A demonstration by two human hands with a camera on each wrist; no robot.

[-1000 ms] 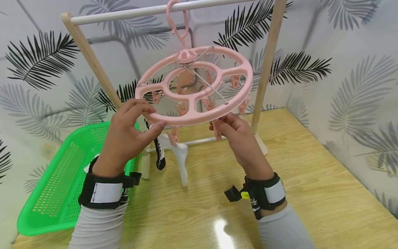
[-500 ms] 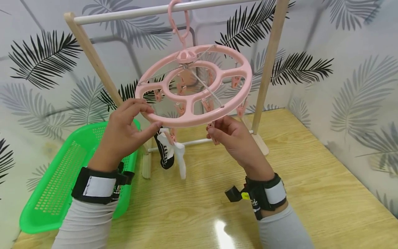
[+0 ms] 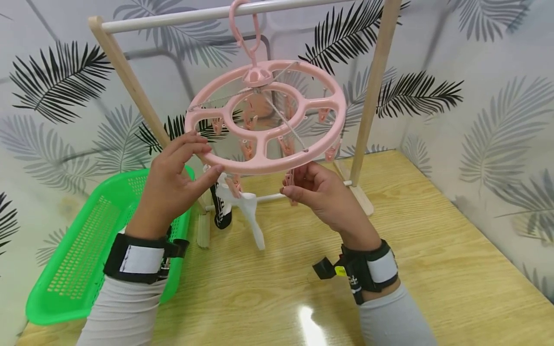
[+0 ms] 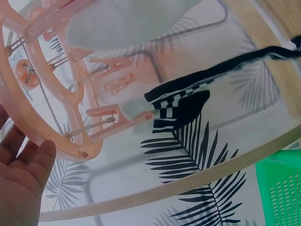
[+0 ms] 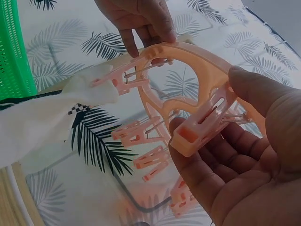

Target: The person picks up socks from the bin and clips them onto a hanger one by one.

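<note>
A round pink clip hanger (image 3: pixel 277 166) hangs tilted by its hook from a white rail. My left hand (image 3: pixel 173 178) grips its near-left rim between thumb and fingers. With thumb and fingers my right hand (image 3: pixel 322 192) pinches a pink clothespin (image 5: pixel 202 125) under the near rim; the right wrist view shows no cloth in that clothespin. A white sock (image 3: pixel 248 211) hangs from another clothespin (image 3: pixel 233 185) between the hands. Behind it dangles a black sock with a white checked pattern (image 4: pixel 183 108), clipped in a clothespin (image 4: pixel 120 120).
The rail (image 3: pixel 182 19) rests on wooden posts (image 3: pixel 375 91), with a lower bar (image 3: pixel 270 197) between them. A green perforated basket (image 3: pixel 65 293) stands left, partly behind my left forearm. Several other clothespins dangle under the hanger. Wood-grain tabletop (image 3: pixel 259 298) lies below.
The hanger has shifted slightly left. My right hand has moved a little left and down, still pinching the clothespin, which has turned. The socks have swung.
</note>
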